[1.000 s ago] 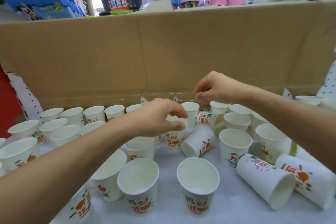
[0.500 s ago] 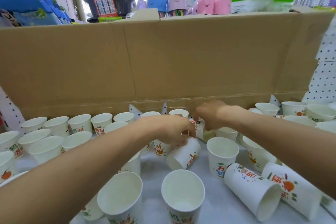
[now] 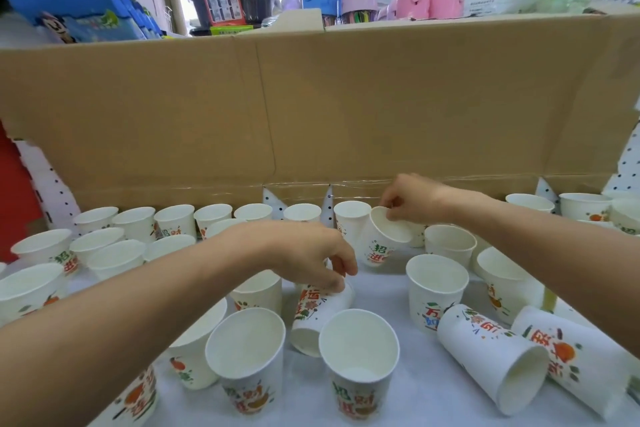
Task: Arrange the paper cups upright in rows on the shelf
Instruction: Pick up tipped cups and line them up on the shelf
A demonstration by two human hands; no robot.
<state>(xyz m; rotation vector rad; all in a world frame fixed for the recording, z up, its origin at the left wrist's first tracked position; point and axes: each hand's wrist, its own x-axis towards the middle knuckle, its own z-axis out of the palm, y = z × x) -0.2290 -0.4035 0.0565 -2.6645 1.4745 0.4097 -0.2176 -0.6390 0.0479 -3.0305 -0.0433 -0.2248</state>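
Along the bottom of the frame two upright cups (image 3: 358, 357) are standing mouth-up on the white shelf (image 3: 426, 406), and at the lower right two fallen cups (image 3: 491, 354) are lying on their sides, waiting their turn. The step in hand looks to be righting tipped cups, one per hand. Just above the bottom-centre pair, the left hand (image 3: 311, 258) is curling its fingertips round the closed end of a tipped cup (image 3: 320, 312), whose mouth is pointing toward the lower left; the hand is grasping it, not merely touching. Farther up, right of centre, the right hand (image 3: 412, 199) is pinching the rim of a leaning cup (image 3: 382, 239) between thumb and fingers. This cup is tilting with its foot low, just beside the back row (image 3: 213, 215) of standing cups running along the foot of the cardboard wall (image 3: 311, 107). The next move probably calls for swinging each cup vertical, setting it down in line with its neighbours without knocking them, and only then letting go
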